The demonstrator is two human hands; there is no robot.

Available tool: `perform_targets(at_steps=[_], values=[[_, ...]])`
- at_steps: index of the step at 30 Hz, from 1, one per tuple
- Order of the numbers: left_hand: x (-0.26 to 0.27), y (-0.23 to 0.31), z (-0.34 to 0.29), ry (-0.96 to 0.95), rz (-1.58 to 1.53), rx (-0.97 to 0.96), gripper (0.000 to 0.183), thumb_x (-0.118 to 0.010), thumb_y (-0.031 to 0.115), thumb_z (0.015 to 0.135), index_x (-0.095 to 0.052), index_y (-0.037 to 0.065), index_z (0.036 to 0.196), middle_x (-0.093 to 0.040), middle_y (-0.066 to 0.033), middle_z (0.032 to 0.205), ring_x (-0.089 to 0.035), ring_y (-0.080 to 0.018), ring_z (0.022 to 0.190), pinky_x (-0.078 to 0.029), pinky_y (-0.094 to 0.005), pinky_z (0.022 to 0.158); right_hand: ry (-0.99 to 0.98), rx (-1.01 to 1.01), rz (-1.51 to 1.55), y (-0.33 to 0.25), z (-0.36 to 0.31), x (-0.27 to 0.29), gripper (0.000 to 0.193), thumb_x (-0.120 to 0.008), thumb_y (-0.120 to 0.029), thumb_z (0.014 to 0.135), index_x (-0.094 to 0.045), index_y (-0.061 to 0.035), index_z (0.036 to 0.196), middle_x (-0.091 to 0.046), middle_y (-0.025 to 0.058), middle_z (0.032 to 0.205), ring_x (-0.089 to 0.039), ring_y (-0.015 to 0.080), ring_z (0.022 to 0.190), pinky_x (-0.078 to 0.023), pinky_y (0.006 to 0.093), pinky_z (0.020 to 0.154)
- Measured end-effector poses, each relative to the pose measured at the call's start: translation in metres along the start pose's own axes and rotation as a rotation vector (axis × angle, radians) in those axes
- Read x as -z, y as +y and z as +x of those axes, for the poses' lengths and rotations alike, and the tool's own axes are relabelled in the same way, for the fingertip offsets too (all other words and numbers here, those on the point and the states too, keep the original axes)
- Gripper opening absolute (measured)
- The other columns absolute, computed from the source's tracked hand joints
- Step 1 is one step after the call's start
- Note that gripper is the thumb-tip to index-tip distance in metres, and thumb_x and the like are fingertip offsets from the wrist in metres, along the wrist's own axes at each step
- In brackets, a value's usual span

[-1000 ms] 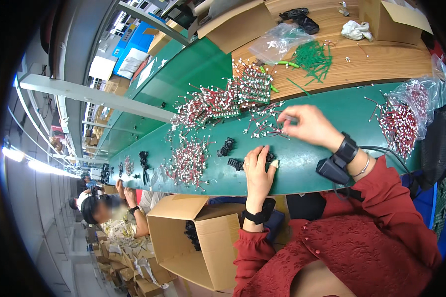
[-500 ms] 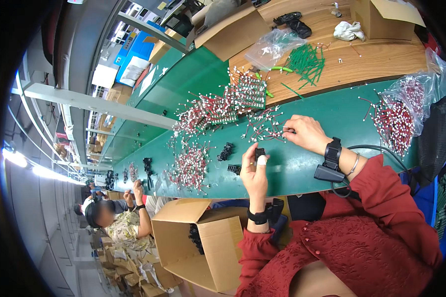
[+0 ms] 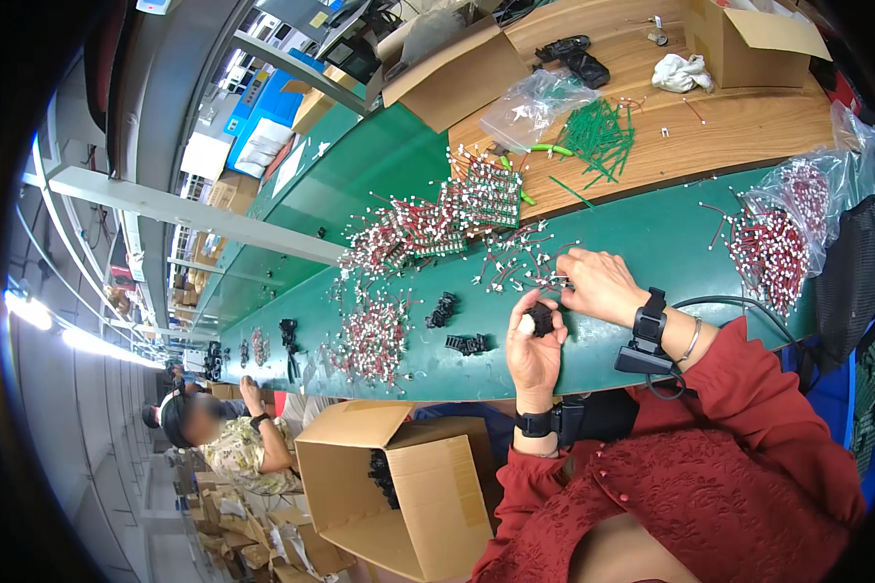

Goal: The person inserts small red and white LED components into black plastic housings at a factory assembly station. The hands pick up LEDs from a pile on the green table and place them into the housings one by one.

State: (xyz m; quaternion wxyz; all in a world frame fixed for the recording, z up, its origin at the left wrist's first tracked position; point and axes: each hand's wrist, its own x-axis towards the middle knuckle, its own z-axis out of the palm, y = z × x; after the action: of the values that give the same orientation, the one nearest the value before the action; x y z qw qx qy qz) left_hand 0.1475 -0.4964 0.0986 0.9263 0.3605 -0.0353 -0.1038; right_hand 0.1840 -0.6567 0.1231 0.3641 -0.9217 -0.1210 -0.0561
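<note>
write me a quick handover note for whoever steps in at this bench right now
Left hand: raised off the green belt, pinching a small black connector.
Right hand: fingertips at the loose red wires, beside the connector.
Stock: more black connectors on the belt left of the hands; bagged red wires at right; wire heaps further left.
Open cardboard box below the belt holds dark pieces.
Done: cannot tell how many.
Left: most wires and connectors are loose.

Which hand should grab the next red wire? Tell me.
Right. The right hand rests at the loose red wires; the left hand is occupied holding the black connector.
</note>
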Motion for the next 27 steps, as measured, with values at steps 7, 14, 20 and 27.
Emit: perform_targets(at_steps=[7,14,20,27], values=[[0.000,-0.003,0.000,-0.088,0.084,-0.031,0.041,-0.061,0.008,0.081,-0.048,0.002,0.120,-0.053,-0.0127,0.115,-0.052,-0.0209,0.096,-0.045,-0.0308,0.081,0.041,-0.009,0.042,0.000,0.002,0.004,0.020,-0.062,-0.012,0.067,-0.058,-0.0009,0.082,-0.062,0.0162,0.078,-0.061,0.0353,0.071,-0.048,0.0453,0.061],[0.000,-0.002,0.000,-0.064,0.021,-0.002,0.043,-0.057,0.008,0.080,-0.047,0.002,0.121,-0.053,-0.0137,0.113,-0.053,-0.0218,0.096,-0.045,-0.0324,0.082,0.000,-0.139,0.658,0.011,0.013,0.011,0.016,-0.064,-0.010,0.068,-0.059,0.0002,0.080,-0.057,0.0048,0.061,-0.050,0.0097,0.049,-0.038,0.0239,0.044],[-0.006,0.001,0.002,-0.087,-0.022,0.049,0.053,-0.056,0.007,0.078,-0.041,0.001,0.129,-0.054,-0.0123,0.105,-0.053,-0.0207,0.092,-0.045,-0.0324,0.080,-0.413,-0.454,1.427,0.010,0.015,0.014,0.008,-0.060,-0.010,0.075,-0.059,-0.0029,0.076,-0.057,0.0019,0.062,-0.040,0.0017,0.042,-0.023,0.0175,0.034],[-0.012,-0.006,-0.001,-0.070,0.263,-0.099,0.051,-0.049,-0.001,0.081,-0.041,-0.001,0.132,-0.054,-0.0103,0.108,-0.052,-0.0158,0.092,-0.046,-0.0287,0.077,-0.310,-0.351,1.269,-0.002,0.009,0.007,0.006,-0.060,-0.007,0.075,-0.060,-0.0026,0.079,-0.057,0.0017,0.062,-0.042,0.0023,0.044,-0.025,0.0168,0.037]])
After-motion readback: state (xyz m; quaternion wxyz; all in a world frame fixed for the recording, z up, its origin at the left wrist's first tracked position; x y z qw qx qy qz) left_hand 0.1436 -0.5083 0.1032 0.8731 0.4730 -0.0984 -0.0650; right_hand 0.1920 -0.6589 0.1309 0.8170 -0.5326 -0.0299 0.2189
